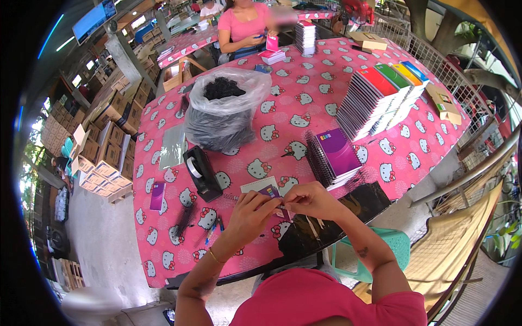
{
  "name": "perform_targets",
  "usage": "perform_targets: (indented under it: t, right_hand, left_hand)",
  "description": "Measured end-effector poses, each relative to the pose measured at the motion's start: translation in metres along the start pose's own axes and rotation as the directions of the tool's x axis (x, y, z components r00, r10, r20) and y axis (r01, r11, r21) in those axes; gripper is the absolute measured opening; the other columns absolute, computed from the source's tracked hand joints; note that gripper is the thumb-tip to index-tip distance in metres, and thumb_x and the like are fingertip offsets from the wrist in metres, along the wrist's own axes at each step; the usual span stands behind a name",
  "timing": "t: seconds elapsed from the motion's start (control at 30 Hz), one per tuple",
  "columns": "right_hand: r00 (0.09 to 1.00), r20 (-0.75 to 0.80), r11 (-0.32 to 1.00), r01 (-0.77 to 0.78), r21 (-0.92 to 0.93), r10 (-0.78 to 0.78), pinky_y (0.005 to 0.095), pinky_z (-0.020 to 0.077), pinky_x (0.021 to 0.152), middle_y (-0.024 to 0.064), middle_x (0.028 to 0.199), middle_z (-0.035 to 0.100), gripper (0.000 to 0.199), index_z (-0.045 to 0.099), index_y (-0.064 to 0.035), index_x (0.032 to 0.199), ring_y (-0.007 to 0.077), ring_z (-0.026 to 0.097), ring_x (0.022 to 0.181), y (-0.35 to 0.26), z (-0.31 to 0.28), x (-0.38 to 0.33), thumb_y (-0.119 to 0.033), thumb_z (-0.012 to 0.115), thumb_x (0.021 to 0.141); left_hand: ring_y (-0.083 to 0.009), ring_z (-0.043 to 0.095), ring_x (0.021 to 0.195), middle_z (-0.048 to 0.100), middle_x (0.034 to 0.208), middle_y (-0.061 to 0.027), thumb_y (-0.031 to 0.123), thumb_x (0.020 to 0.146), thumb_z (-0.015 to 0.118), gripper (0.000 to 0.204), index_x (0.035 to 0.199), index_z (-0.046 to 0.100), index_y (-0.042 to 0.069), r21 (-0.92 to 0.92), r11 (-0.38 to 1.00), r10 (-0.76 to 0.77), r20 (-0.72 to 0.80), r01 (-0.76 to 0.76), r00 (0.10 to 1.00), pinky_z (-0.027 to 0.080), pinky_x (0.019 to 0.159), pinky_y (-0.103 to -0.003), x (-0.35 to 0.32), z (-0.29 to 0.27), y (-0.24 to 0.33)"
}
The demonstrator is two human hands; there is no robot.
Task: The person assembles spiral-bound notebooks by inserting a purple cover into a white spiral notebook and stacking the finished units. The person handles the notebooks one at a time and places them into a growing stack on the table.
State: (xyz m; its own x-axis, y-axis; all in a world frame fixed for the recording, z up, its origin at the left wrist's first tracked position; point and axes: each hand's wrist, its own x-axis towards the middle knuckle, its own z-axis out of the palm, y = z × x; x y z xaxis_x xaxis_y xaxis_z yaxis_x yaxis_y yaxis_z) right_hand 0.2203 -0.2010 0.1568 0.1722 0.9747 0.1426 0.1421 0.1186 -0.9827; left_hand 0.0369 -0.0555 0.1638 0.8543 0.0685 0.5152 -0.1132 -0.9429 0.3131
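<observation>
My left hand (pixel 252 211) and my right hand (pixel 311 199) meet over the near edge of a pink patterned tablecloth (pixel 304 108). Both pinch a small purple-covered notebook (pixel 270 191) between the fingertips; most of it is hidden by my fingers. A black tape dispenser (pixel 202 171) stands just left of my left hand. A stack of purple spiral notebooks (pixel 335 156) lies just beyond my right hand.
A clear bag of black spiral coils (pixel 224 108) sits mid-table. Fanned rows of coloured notebooks (pixel 380 98) lie at right. A purple notebook (pixel 157 195), a black coil (pixel 184 220) and pens (pixel 213 231) lie at left. Another person in pink (pixel 244 27) works at the far side.
</observation>
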Motion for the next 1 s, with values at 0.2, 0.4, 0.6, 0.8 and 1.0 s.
perform_targets:
  t: [0.2, 0.4, 0.6, 0.8, 1.0]
  right_hand:
    - [0.950, -0.290, 0.948, 0.018, -0.317, -0.115, 0.0260, 0.0541, 0.067, 0.0092, 0.082, 0.064, 0.008, 0.061, 0.0031, 0.083, 0.0135, 0.065, 0.072, -0.011, -0.005, -0.024, 0.006, 0.067, 0.078]
    - [0.808, -0.487, 0.861, 0.048, -0.507, -0.332, 0.0390, 0.0489, 0.094, 0.0179, 0.116, 0.062, 0.046, 0.060, 0.0007, 0.118, 0.0342, 0.061, 0.110, -0.044, -0.061, -0.046, -0.009, 0.078, 0.077]
    - [0.893, -0.405, 0.786, -0.104, -0.609, -0.195, 0.0425, 0.0413, 0.108, 0.0243, 0.143, 0.048, 0.077, 0.042, 0.0015, 0.144, 0.0398, 0.049, 0.132, 0.022, -0.129, -0.069, -0.013, 0.080, 0.078]
    - [0.909, -0.384, 0.874, -0.050, -0.484, -0.161, 0.0416, 0.0401, 0.110, 0.0248, 0.144, 0.049, 0.080, 0.042, 0.0002, 0.145, 0.0381, 0.048, 0.135, 0.033, -0.140, -0.067, -0.010, 0.081, 0.076]
    - [0.887, -0.434, 0.914, -0.033, -0.405, -0.160, 0.0442, 0.0364, 0.112, 0.0245, 0.144, 0.049, 0.079, 0.043, 0.0015, 0.144, 0.0389, 0.045, 0.137, 0.012, -0.128, -0.073, -0.018, 0.082, 0.078]
  left_hand:
    - [-0.0220, 0.056, 0.089, 0.060, 0.093, -0.0020, 0.009, 0.074, 0.070, 0.037, 0.111, 0.066, 0.008, 0.098, 0.989, 0.106, 0.063, -0.112, 0.992, 0.045, 0.077, -0.037, 0.037, 0.013, 0.028]
    - [-0.0209, 0.060, 0.094, 0.064, 0.100, -0.0032, 0.008, 0.074, 0.070, 0.036, 0.110, 0.066, 0.008, 0.184, 0.976, 0.136, -0.095, -0.117, 0.986, 0.046, 0.078, -0.036, 0.103, 0.015, 0.040]
    - [-0.0296, 0.058, 0.124, 0.065, 0.125, -0.0099, -0.001, 0.081, 0.069, 0.028, 0.108, 0.064, 0.005, -0.007, 0.952, 0.306, -0.078, -0.307, 0.949, 0.051, 0.099, -0.043, 0.147, 0.079, 0.011]
    - [-0.0314, 0.057, 0.127, 0.063, 0.129, -0.0118, -0.004, 0.079, 0.066, 0.029, 0.106, 0.064, 0.003, -0.165, 0.965, 0.203, -0.020, -0.203, 0.979, 0.051, 0.102, -0.043, 0.126, 0.111, 0.006]
    - [-0.0332, 0.057, 0.126, 0.062, 0.129, -0.0136, 0.000, 0.080, 0.068, 0.030, 0.110, 0.065, 0.004, -0.137, 0.987, 0.067, -0.089, -0.079, 0.994, 0.049, 0.103, -0.045, 0.110, 0.088, 0.013]
